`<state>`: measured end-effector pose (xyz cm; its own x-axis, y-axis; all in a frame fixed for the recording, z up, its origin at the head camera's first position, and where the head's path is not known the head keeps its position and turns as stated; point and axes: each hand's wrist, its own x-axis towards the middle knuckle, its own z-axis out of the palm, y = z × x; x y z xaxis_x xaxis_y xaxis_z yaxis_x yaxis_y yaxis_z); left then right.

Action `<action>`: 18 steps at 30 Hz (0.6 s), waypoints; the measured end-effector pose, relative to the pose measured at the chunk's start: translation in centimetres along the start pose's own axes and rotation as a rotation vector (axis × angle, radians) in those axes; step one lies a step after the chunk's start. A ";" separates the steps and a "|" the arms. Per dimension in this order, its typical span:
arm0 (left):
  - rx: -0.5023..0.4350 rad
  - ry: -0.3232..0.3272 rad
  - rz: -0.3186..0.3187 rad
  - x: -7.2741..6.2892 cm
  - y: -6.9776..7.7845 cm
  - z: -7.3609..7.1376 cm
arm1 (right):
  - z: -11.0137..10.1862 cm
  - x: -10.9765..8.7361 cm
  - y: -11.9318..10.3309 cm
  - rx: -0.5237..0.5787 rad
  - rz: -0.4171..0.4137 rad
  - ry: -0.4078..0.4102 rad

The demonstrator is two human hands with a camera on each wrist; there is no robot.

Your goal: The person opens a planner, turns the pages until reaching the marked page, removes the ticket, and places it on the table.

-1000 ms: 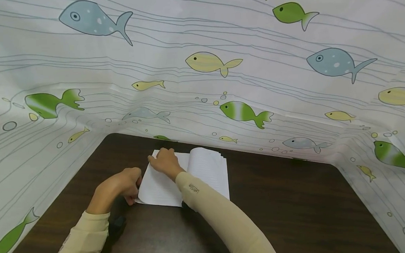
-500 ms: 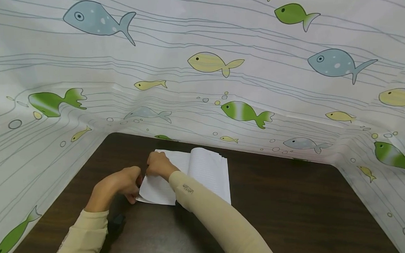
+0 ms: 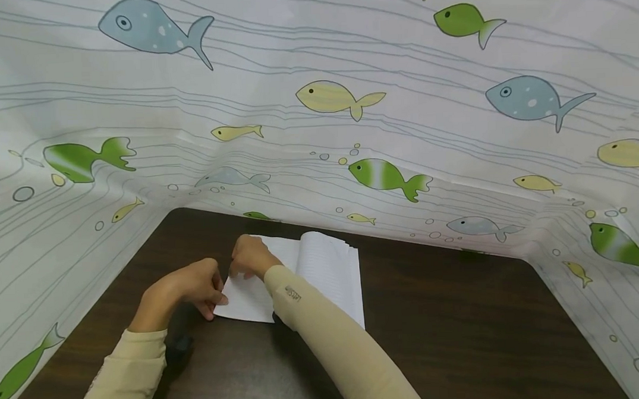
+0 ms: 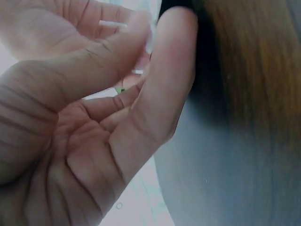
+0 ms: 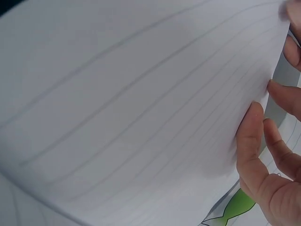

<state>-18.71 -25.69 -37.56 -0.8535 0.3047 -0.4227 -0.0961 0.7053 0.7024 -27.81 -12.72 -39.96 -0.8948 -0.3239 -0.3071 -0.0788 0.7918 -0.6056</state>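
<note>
Fingers (image 3: pixel 217 298) of the left hand (image 3: pixel 193 285) pinch the open notebook's (image 3: pixel 327 273) near left corner; the right hand's (image 3: pixel 253 257), bent, touch its left edge, clamped or not I cannot tell. The notebook lies on the dark, wood-grained table (image 3: pixel 464 330), ruled white pages softly curved.

The notebook (image 3: pixel 325 270) lies on the table (image 3: pixel 454 330), the backdrop (image 3: pixel 271 76) behind, left and right.

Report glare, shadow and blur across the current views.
Head: pale sheen on the dark brown wood-grain table between the beige fabric sleeves, shadow beside the right one; left wrist: bare left hand soft-edged, table blurred behind it, with bluish-grey glare; right wrist: white ruled paper page greyish and soft, its lines fuzzy.
</note>
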 end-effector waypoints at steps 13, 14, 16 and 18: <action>0.090 0.051 -0.070 0.4 0.9 0.4 | -0.7 -2.2 -0.8 -0.034 0.022 0.025; 0.088 0.053 -0.069 0.4 0.9 0.4 | -0.9 -2.9 -1.1 -0.040 0.013 0.026; 0.085 0.056 -0.068 0.4 0.9 0.6 | -1.0 -3.6 -1.2 -0.068 -0.004 0.034; 0.084 0.060 -0.072 0.4 1.0 0.7 | -0.7 -3.4 -1.1 -0.106 -0.020 0.040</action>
<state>-18.82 -24.44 -37.47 -0.8754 0.2145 -0.4333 -0.1167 0.7760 0.6199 -24.99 -12.12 -37.80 -0.9091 -0.3209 -0.2655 -0.1406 0.8366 -0.5294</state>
